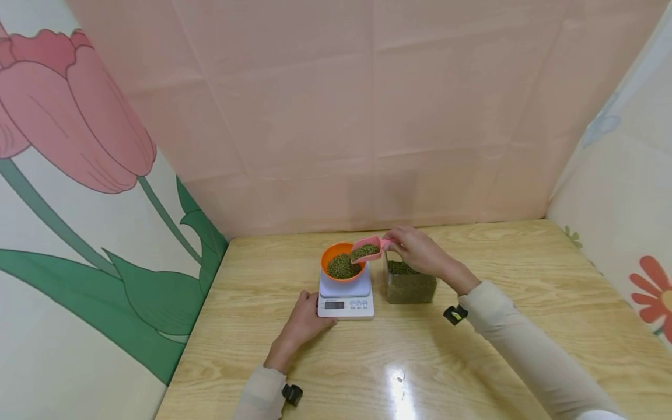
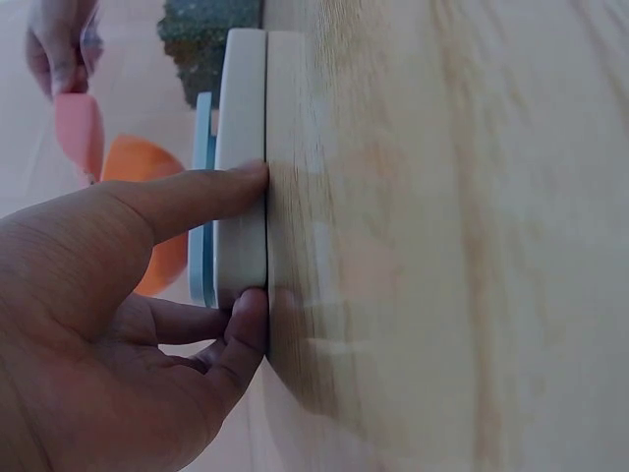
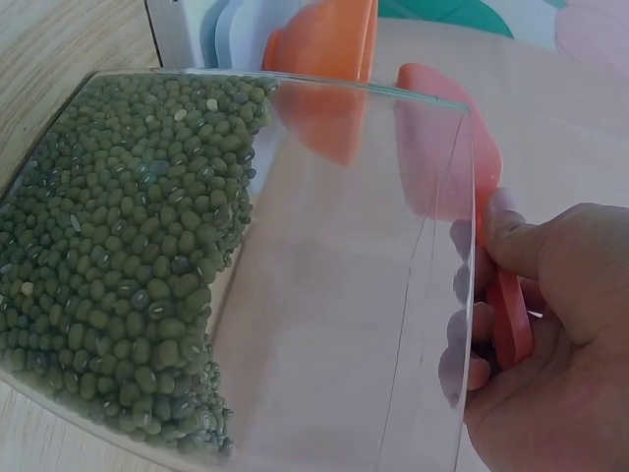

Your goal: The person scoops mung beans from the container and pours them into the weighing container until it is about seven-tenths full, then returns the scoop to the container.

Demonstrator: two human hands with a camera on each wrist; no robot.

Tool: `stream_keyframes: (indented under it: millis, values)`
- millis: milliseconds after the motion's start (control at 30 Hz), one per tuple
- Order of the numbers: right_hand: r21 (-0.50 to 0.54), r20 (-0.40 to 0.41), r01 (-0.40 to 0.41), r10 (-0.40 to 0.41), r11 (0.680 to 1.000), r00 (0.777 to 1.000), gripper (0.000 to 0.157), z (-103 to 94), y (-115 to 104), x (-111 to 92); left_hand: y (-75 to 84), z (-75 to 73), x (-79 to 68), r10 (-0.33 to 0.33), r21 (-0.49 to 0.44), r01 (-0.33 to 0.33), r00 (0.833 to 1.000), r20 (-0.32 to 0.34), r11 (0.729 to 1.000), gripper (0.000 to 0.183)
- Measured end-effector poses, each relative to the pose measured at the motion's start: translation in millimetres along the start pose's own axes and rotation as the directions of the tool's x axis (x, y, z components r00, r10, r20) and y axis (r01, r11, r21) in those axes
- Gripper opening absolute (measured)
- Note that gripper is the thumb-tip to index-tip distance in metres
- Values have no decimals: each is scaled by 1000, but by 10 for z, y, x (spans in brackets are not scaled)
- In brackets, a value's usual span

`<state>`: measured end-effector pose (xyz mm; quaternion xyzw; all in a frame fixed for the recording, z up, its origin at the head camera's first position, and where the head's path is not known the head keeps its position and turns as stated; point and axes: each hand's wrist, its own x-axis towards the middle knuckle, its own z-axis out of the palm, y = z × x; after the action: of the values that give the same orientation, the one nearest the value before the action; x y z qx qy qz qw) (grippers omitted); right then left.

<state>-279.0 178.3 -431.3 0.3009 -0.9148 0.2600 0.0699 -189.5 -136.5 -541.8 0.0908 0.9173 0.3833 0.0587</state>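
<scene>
My right hand grips the handle of a pink scoop heaped with green mung beans. The scoop is held over the right rim of an orange bowl, which has more mung beans in it. Beneath the bowl is a white digital kitchen scale with a small display. My left hand holds the scale's front left corner; in the left wrist view the thumb lies along one edge and curled fingers touch the other. A clear box partly full of mung beans stands right of the scale.
The wooden table ends at a pink sheet hung behind it. Painted tulips cover the left wall panel, and a red flower shows on the right one. Light glares off the table's front middle.
</scene>
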Motion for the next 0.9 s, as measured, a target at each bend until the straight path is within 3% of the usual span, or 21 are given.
stream_keyframes:
  millis: [900]
  values:
    - [-52,19,-2,3,999,1000,28,-32,-78,13,1,-6,-12,-17,-11,17,1000,18,1000,68]
